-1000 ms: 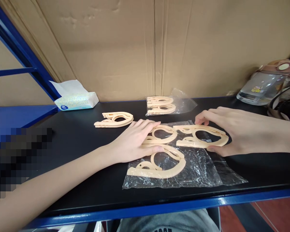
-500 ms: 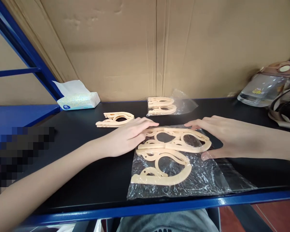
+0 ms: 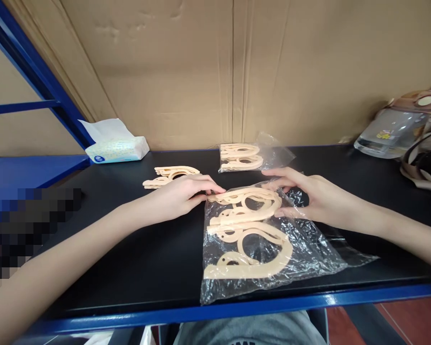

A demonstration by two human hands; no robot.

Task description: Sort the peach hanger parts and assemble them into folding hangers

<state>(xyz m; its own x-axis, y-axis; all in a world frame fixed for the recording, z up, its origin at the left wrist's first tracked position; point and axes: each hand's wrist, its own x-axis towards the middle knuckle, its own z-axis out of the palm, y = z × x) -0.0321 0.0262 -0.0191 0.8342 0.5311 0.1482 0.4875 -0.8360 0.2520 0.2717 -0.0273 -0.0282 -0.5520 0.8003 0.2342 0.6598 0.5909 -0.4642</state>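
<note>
Beige folding clothes hangers (image 3: 266,270) lie folded inside a clear plastic bag (image 3: 309,258) on the black tabletop, curved ends to the right. The bag is wrinkled and spreads out to the right of them. My left hand (image 3: 179,194) pinches the bag's far left corner at the straight ends of the upper hangers. My right hand (image 3: 319,199) is curled round their rounded end through the film, thumb on the near side and fingers at the far edge. Behind my left hand rests a loose stack of folded hangers (image 3: 160,182), partly covered by it.
A second clear bag with folded hangers (image 3: 240,163) lies at the back by the cardboard wall (image 3: 165,86). A tissue pack (image 3: 118,149) stands back left. On the right are a clear water bottle (image 3: 384,134) and a dark strap. A blue edge (image 3: 237,309) borders the table's front.
The upper hangers in the bag have slid left and now overlap in a tighter stack. My right hand moved left with them; my left hand drew slightly back left. The bag shifted a little rightward.
</note>
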